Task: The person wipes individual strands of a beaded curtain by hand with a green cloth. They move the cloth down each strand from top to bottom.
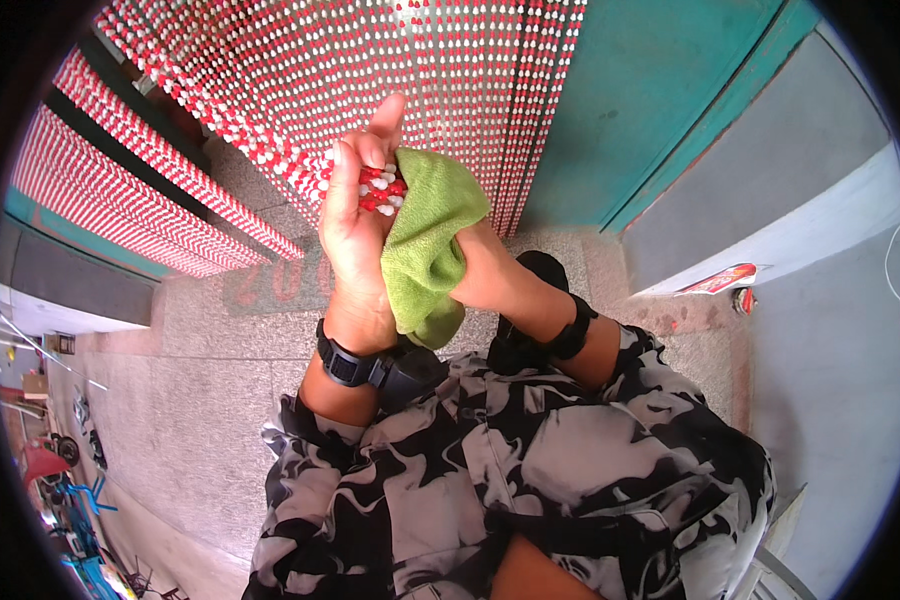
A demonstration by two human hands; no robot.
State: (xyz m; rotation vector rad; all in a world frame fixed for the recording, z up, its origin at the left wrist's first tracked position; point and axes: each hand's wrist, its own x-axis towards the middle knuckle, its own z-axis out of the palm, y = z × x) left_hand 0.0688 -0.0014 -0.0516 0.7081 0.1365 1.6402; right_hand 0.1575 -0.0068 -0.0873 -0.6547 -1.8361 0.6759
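Strands of a red and white beaded door curtain (420,67) hang before me. My left hand (352,225) is palm up, with a bunch of the bead strands (379,191) lying across its palm and fingers. Its thumb stands up on the left side of the bunch. A green cloth (435,217) lies against the beads from the right, with its lower end hanging between my wrists. My right hand (484,266) is inside the folds of the cloth; its fingers are hidden.
More bead strands (120,195) hang at the left of the doorway. A teal door panel (660,112) stands at the right, beside a grey and white wall (832,360). A worn doormat (270,289) lies on the stone floor. Blue and red items (82,495) stand far left.
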